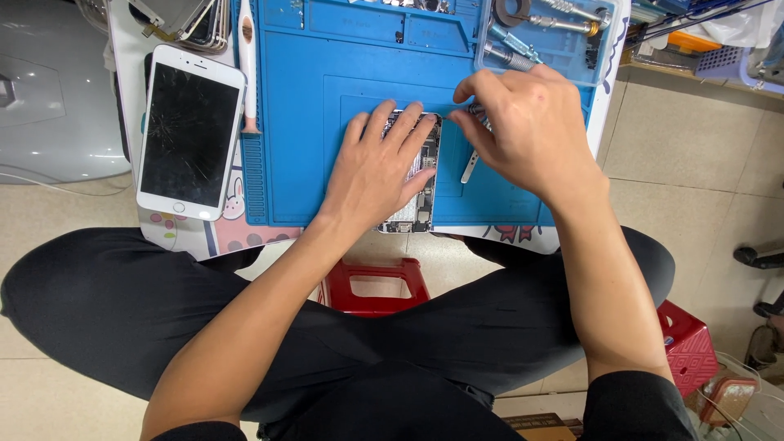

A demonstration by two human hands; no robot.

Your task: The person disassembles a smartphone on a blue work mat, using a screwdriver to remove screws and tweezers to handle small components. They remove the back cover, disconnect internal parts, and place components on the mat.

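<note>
Your left hand (380,167) lies flat, fingers spread, on the opened phone (416,192) at the mat's (327,122) front edge. Your right hand (527,131) pinches a screwdriver (476,109) at the phone's top corner. A cracked white screen (190,131) lies left of the mat.

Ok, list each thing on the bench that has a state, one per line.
Opened phone body: screen off, insides showing, lying flat on the mat, pinned under the left hand.
White phone screen: detached, glass cracked, dark, face up beside the mat.
Blue work mat: flat on the table.
Right hand: pinching a small tool at the phone's top edge.
Clear parts tray: uncovered, holding metal tools.
</note>
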